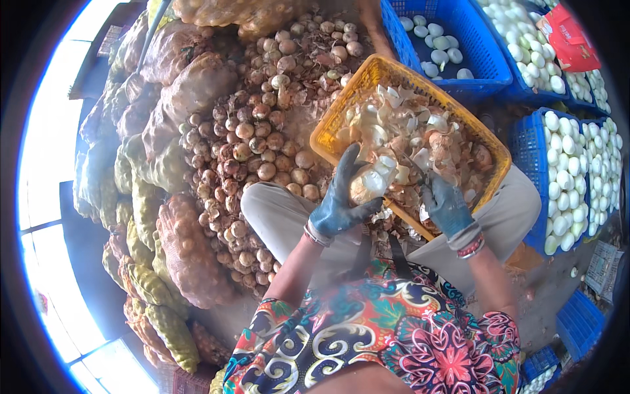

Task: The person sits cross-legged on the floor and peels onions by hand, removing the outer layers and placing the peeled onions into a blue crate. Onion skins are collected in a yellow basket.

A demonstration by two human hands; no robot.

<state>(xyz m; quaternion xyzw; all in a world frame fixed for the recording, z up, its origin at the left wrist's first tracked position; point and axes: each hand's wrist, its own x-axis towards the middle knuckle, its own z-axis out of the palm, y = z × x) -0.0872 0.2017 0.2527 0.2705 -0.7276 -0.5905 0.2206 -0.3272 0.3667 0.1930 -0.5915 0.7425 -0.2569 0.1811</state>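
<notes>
In my gloved left hand [339, 202] is a partly peeled onion [365, 186], gripped between thumb and fingers at the near edge of a yellow plastic crate [320, 135]. My gloved right hand [445, 202] is over the crate's right part, its fingers curled around what looks like a small knife [413, 165]; the handle is hidden by the fingers. Onion skins [393, 123] fill the crate, which rests against my legs. Unpeeled onions [244, 130] lie in a heap on the floor to the left.
Mesh sacks of onions [187, 251] are piled at the left. A blue crate [492, 81] with several peeled onions stands beyond the yellow one. More blue crates [526, 143] full of peeled onions line the right, a red bag [571, 39] on one. A person's arm [376, 29] shows at the top.
</notes>
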